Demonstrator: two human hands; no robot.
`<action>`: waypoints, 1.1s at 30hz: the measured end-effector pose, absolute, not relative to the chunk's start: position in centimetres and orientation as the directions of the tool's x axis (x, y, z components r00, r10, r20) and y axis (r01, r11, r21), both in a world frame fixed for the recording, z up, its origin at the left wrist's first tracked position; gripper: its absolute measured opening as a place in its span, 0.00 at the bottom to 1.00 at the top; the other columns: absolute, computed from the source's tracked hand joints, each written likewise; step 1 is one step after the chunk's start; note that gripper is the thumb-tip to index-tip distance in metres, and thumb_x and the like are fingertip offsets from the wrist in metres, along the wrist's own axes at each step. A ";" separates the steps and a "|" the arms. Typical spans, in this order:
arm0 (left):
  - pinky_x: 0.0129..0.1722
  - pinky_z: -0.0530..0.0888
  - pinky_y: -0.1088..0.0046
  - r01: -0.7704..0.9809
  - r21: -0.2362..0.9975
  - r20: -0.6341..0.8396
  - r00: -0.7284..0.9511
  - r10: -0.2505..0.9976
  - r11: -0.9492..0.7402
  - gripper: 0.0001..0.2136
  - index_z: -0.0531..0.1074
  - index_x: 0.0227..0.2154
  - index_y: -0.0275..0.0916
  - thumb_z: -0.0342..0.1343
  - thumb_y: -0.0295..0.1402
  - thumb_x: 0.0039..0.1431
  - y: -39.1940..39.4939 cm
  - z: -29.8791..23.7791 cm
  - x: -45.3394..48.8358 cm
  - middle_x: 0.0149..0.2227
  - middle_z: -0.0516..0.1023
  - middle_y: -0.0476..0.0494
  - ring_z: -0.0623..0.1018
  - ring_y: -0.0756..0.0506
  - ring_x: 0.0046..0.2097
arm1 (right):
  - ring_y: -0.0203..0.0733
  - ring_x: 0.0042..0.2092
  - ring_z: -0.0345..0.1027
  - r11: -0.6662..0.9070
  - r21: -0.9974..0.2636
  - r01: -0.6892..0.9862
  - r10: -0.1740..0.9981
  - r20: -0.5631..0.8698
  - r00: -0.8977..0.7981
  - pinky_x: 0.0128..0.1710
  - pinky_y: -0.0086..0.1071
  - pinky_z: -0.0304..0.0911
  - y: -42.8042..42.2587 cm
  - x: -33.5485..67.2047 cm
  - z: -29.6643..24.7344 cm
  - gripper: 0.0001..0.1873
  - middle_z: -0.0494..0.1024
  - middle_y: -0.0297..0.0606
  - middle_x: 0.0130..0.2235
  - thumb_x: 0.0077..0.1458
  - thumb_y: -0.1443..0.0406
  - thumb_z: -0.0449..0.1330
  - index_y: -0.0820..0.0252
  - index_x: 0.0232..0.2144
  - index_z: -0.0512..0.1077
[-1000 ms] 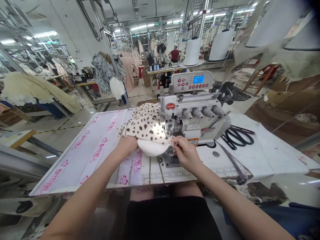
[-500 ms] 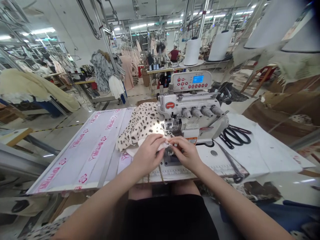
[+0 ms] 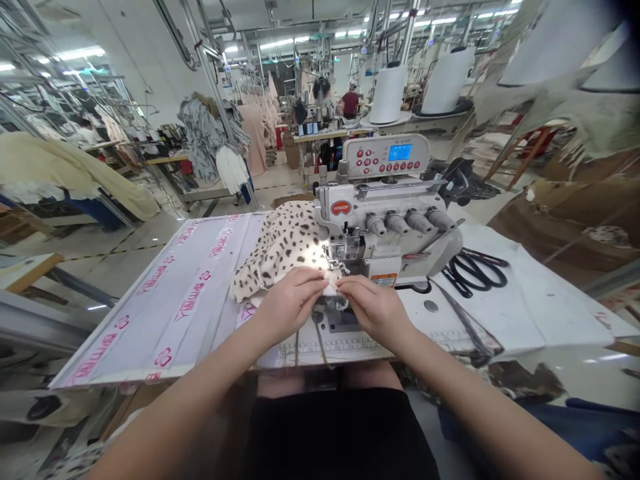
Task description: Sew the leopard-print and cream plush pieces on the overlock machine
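Observation:
Cream fabric with dark spots [image 3: 283, 240] lies bunched on the table, its near right edge running up to the presser foot of a white overlock sewing machine [image 3: 387, 213]. My left hand [image 3: 295, 300] pinches that edge between thumb and fingers, just in front of the foot. Close on its right, my right hand [image 3: 375, 303] is closed on the same pale edge, fingertips together. A short stretch of fabric shows between the two hands. The machine's lamp lights the cloth at the needle. My palms hide part of the fabric.
Black-handled scissors [image 3: 475, 270] lie right of the machine on the white table cover. Large white thread cones [image 3: 387, 95] stand behind it. Printed plastic sheeting [image 3: 175, 300] covers the table's left side. Farther back, a person in a dark red top [image 3: 350, 102] sits among hanging garments.
My hands have moved slightly apart, the left one shifting left, so more of the pale fabric edge shows between them. The view has shifted a little.

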State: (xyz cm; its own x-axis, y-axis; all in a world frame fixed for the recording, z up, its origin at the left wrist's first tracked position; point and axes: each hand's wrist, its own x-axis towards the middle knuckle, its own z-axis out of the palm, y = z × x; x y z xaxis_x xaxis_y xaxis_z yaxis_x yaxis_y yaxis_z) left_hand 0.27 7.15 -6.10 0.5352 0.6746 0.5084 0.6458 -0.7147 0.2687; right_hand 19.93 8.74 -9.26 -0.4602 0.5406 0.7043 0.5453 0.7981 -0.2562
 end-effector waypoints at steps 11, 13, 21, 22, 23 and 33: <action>0.49 0.67 0.66 0.759 0.280 0.385 0.472 0.794 -0.587 0.12 0.73 0.39 0.38 0.44 0.29 0.60 11.1 -4.9 0.4 0.44 0.72 0.44 0.70 0.45 0.47 | 0.44 0.43 0.69 0.703 -0.119 0.701 0.589 0.649 -0.481 0.37 0.34 0.68 7.8 19.9 -9.2 0.15 0.71 0.43 0.48 0.57 0.67 0.50 0.64 0.46 0.67; 0.50 0.66 0.66 0.784 0.280 0.365 0.446 0.817 -0.554 0.12 0.73 0.39 0.37 0.44 0.29 0.60 12.2 -4.8 0.4 0.45 0.72 0.43 0.69 0.44 0.48 | 0.46 0.48 0.65 0.721 -0.182 0.668 0.586 0.675 -0.448 0.43 0.37 0.67 7.1 20.5 -11.0 0.17 0.69 0.45 0.50 0.57 0.69 0.49 0.63 0.49 0.64; 0.47 0.67 0.74 0.798 0.355 0.381 0.352 0.855 -0.487 0.13 0.75 0.31 0.37 0.46 0.21 0.52 17.3 -4.4 0.4 0.42 0.74 0.45 0.71 0.47 0.45 | 0.47 0.42 0.69 0.622 -0.343 0.704 0.731 0.577 -0.365 0.40 0.41 0.69 6.2 21.3 -17.8 0.15 0.73 0.47 0.40 0.57 0.67 0.47 0.63 0.46 0.65; 0.45 0.68 0.74 0.809 0.350 0.391 0.331 0.859 -0.472 0.13 0.75 0.30 0.36 0.45 0.20 0.51 17.9 -4.3 0.5 0.40 0.74 0.44 0.72 0.47 0.43 | 0.47 0.41 0.70 0.618 -0.338 0.709 0.733 0.574 -0.365 0.39 0.40 0.69 6.3 21.2 -18.0 0.14 0.74 0.46 0.39 0.57 0.67 0.47 0.63 0.45 0.65; 0.44 0.68 0.74 0.822 0.348 0.402 0.303 0.864 -0.450 0.13 0.74 0.30 0.36 0.45 0.20 0.51 18.4 -4.2 0.6 0.38 0.74 0.44 0.72 0.47 0.41 | 0.46 0.40 0.70 0.620 -0.330 0.712 0.729 0.578 -0.367 0.39 0.40 0.70 6.5 21.2 -18.2 0.14 0.74 0.45 0.38 0.57 0.67 0.47 0.63 0.44 0.66; 0.41 0.65 0.69 0.858 0.447 0.391 0.068 0.918 -0.254 0.08 0.68 0.28 0.34 0.44 0.26 0.55 10.8 -4.2 -1.3 0.34 0.70 0.41 0.69 0.45 0.39 | 0.46 0.40 0.70 0.606 -0.441 0.662 0.774 0.517 -0.365 0.40 0.40 0.68 6.9 21.4 -18.4 0.14 0.75 0.45 0.38 0.56 0.64 0.47 0.62 0.40 0.69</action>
